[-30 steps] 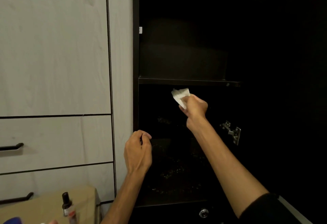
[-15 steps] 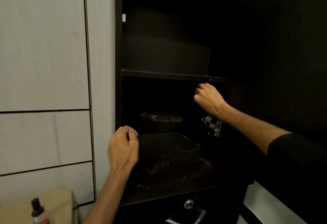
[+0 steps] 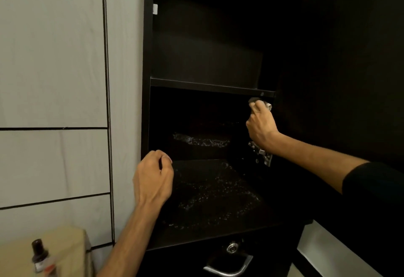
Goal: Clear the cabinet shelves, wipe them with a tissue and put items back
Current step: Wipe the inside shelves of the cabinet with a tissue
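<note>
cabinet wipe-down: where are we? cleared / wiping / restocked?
Cleared: both shelves in view hold nothing. Wiping is under way: the right hand grips the tissue at the right inner side, just under the upper shelf; the lower shelf shows wet streaks. The left hand holds nothing. Restocking not begun; a bottle waits outside.

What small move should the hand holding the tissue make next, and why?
Probably bring the right hand and its tissue down to the lower shelf. The tissue sits high by the cabinet's right wall, just under the upper shelf, while shiny wet streaks lie across the lower shelf.
</note>
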